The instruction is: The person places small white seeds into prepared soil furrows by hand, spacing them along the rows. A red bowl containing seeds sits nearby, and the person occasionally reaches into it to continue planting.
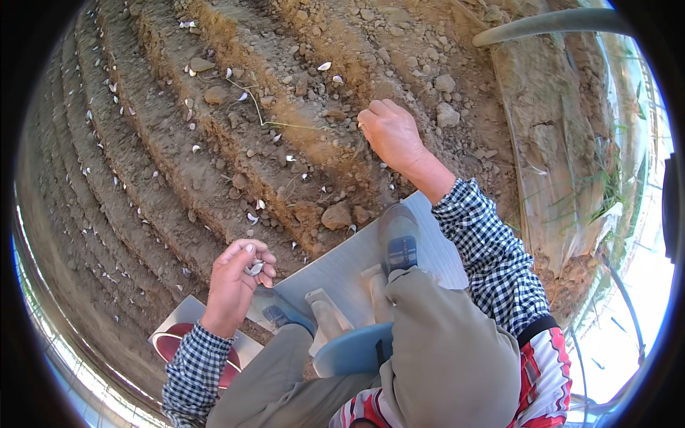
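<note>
My left hand is half closed, palm up, around a few pale garlic cloves beside the lower end of a soil row. Farther out to the right, my right hand reaches low over the soil with its fingers pinched together. A small pale spot shows at its fingertips, but what it holds is too hidden to name. Single garlic cloves lie spaced along the furrows, with another clove between my two hands.
I sit on a blue round seat, feet on a grey metal board. A red bowl stands at lower left. Stones and a dry stalk lie on the ridges. A grey pipe crosses the upper right, near plastic sheeting.
</note>
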Motion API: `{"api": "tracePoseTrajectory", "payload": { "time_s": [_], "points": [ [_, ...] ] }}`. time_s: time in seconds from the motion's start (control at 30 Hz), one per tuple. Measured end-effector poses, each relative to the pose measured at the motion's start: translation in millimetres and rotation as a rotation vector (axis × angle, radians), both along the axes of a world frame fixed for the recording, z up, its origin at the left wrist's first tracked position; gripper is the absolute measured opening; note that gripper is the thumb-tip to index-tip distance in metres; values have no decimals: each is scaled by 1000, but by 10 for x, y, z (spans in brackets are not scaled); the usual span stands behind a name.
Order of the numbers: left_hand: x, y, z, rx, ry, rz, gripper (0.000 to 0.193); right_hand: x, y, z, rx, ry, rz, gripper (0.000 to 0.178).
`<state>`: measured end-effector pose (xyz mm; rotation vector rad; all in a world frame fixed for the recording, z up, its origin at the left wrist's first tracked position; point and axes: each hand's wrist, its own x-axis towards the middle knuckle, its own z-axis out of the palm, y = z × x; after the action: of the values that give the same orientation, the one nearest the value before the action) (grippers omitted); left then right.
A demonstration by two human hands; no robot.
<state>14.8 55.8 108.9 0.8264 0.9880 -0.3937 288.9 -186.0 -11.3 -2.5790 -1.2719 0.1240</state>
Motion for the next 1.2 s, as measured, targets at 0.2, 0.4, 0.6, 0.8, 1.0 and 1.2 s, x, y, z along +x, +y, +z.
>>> {"api": "tracePoseTrajectory", "payload": {
  "time_s": [0.2, 0.4, 0.6, 0.8, 1.0, 1.2],
  "points": [
    [-13, -242, -168, -92, -100, 135, 22, -18, 172, -128, -187, -109, 48, 9],
    [-62, -245, -221, -121, -139, 172, 21, 213, 369, 88, -68, -115, 23, 12],
    [-179, -233, -297, -120, -93, 168, 19, 635, 695, -110, -184, -255, 62, 12],
    [-312, -161, -354, -108, -74, 177, 21, 472, 434, 117, -42, 24, 44, 9],
    [-209, -197, -316, -97, -72, 138, 20, 278, 562, 6, -334, -192, 158, 7],
    [-229, -209, -312, -72, -57, 138, 20, 434, 801, 163, -314, -140, 140, 23]
  ]
}}
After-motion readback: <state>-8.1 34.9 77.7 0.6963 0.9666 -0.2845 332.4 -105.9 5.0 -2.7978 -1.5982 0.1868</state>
